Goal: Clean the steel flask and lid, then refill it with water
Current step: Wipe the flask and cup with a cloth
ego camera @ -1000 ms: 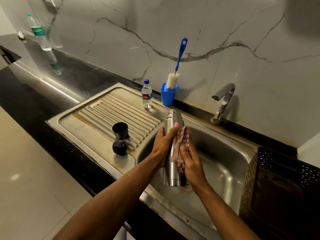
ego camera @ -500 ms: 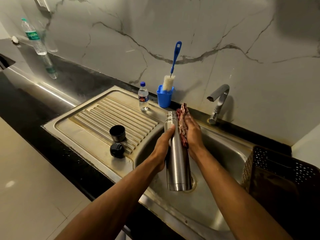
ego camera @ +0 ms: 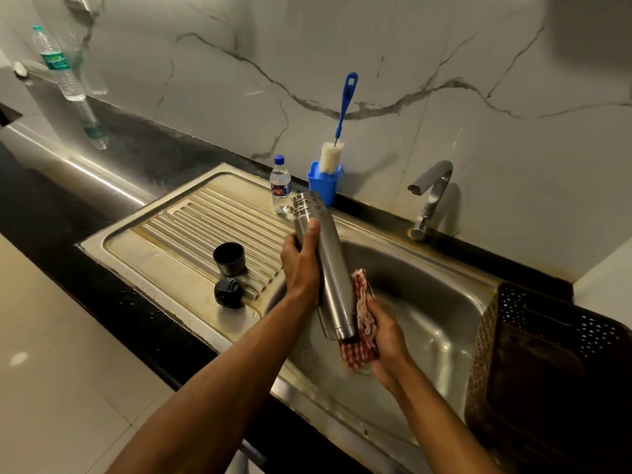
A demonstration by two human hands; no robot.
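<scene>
The basin of the sink (ego camera: pixel 427 302) is left open toward the tap (ego camera: pixel 431 196) and its far wall. Its left half is occupied by the tilted steel flask (ego camera: pixel 328 265), both hands and a checked cloth (ego camera: pixel 363 319). Left of the sink basin, the drainboard is blocked by a black cup (ego camera: pixel 229 258) and black lid (ego camera: pixel 227 292). The basin's right edge is closed off by a dark perforated basket (ego camera: pixel 547 364).

Large bottle (ego camera: pixel 61 65) label: green band, print too blurred to read.
Small bottle (ego camera: pixel 280 185) label: red-blue, wording unreadable.
</scene>
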